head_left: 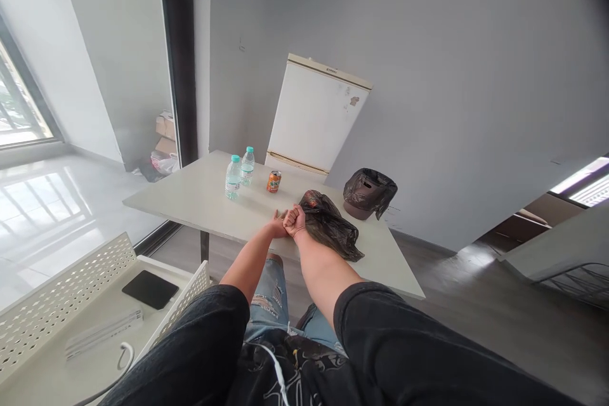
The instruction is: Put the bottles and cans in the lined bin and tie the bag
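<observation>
My left hand [279, 224] rests at the front edge of the white table [204, 196], its fingers apart and partly hidden by the other hand. Closed and touching it is my right hand [294, 220], beside a black plastic bag [333, 225]; what its fingers hold, if anything, is too small to make out. Something reddish shows through the bag's far end. Beyond the hands stands an orange can [274, 182]. Two clear bottles with teal caps, the nearer one [233, 179] and the farther one [247, 167], stand upright to its left.
A brown bin [364, 200] lined with a black bag stands at the table's right side. Behind is a white fridge [318, 117]. At the lower left, a white perforated tray [99, 266] holds a dark phone [150, 289] and a white cable.
</observation>
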Available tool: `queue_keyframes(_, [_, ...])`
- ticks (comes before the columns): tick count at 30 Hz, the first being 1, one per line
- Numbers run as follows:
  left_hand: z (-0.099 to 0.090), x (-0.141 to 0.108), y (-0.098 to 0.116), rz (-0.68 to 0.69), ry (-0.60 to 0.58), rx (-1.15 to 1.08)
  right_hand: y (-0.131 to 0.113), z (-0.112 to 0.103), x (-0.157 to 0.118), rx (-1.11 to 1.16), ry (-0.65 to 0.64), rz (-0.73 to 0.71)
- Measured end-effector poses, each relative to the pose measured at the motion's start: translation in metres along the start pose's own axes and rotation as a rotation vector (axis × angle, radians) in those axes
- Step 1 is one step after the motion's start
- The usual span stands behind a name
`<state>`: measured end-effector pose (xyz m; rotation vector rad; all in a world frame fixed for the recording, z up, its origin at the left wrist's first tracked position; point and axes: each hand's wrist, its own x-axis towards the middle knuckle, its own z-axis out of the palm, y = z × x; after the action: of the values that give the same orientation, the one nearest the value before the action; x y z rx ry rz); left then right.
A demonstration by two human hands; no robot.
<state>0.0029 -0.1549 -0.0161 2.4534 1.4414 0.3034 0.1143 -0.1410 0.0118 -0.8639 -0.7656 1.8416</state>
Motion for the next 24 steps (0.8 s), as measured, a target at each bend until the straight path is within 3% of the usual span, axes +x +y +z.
queue_keyframes(3, [-0.002,0.000,-0.005,-0.015,0.010,-0.101,0.005,-0.003,-0.010,0.022,-0.069,-0.063])
queue_keyframes(7, [-0.007,-0.001,-0.011,-0.036,0.131,-0.318,0.009,-0.014,-0.026,0.006,-0.174,-0.096])
queue_keyframes(11, [-0.010,0.000,-0.019,-0.062,0.306,-0.635,0.002,-0.040,-0.049,-0.088,-0.255,-0.052])
queue_keyframes(14, [-0.010,-0.002,-0.027,-0.106,0.430,-0.882,-0.019,-0.068,-0.069,-0.227,-0.265,-0.006])
queue_keyframes(20, [-0.008,-0.005,-0.035,-0.128,0.491,-1.258,-0.087,-0.105,-0.091,-0.743,-0.121,0.181])
queue_keyframes(22, [-0.009,-0.005,-0.035,-0.123,0.469,-1.346,-0.101,-0.107,-0.091,-0.970,-0.004,0.246])
queue_keyframes(24, [-0.010,-0.006,-0.034,-0.116,0.451,-1.415,-0.109,-0.104,-0.087,-1.183,0.152,0.217])
